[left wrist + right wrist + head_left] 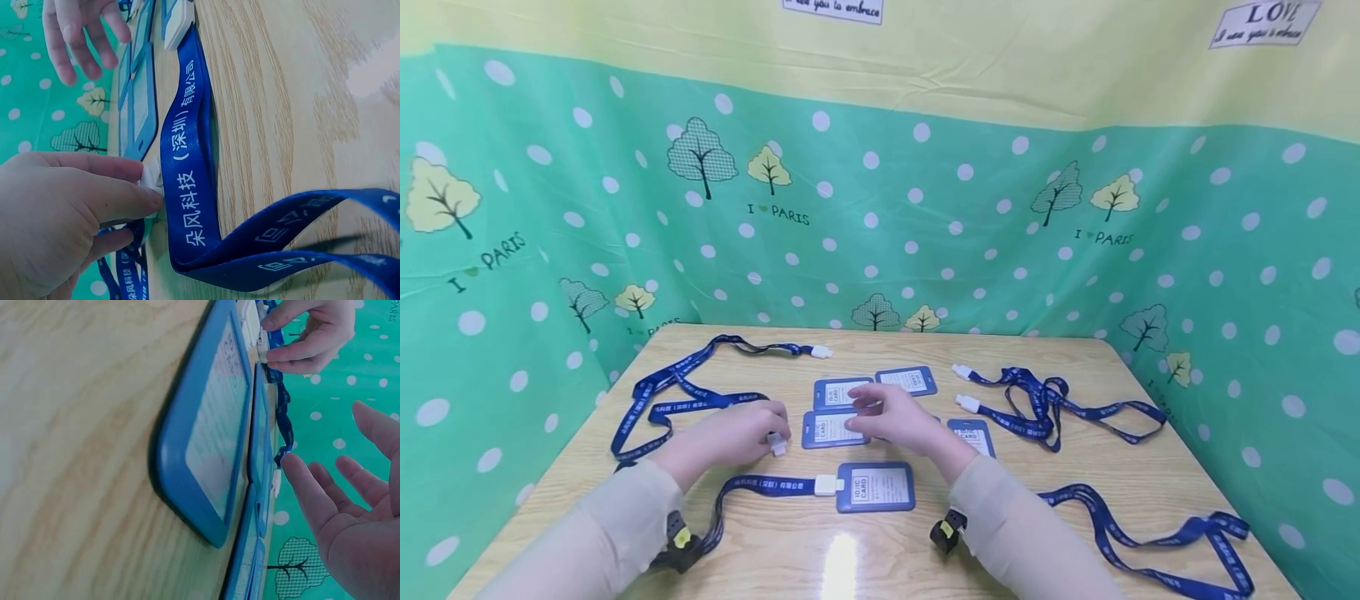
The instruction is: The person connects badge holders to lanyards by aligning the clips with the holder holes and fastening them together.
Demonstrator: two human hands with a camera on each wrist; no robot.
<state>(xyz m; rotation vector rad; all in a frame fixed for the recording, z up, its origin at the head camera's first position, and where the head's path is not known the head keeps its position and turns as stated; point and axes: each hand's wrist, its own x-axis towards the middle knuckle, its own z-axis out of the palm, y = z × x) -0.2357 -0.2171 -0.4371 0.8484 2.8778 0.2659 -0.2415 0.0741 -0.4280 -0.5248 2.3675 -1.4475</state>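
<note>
My left hand (747, 431) pinches the white plastic clip (151, 179) of a blue lanyard (696, 406) between thumb and forefinger. Just to its right lies a blue ID card holder (820, 430). Over that holder hovers my right hand (901, 418), fingers apart and loosely bent, with nothing in its grasp in the right wrist view. Nearer to me, another card holder (887, 487) is joined to the white clip (826, 485) of a lanyard with printed white characters (187, 181). How the pinched clip's strap runs behind the left hand is partly hidden.
More card holders (907, 381) lie behind and beside the right hand, one (973, 437) partly covered by its wrist. Blue lanyards (1037, 396) with white clips are spread at the right, another (1105, 533) at the front right. A polka-dot curtain (925, 208) backs the wooden table (760, 550).
</note>
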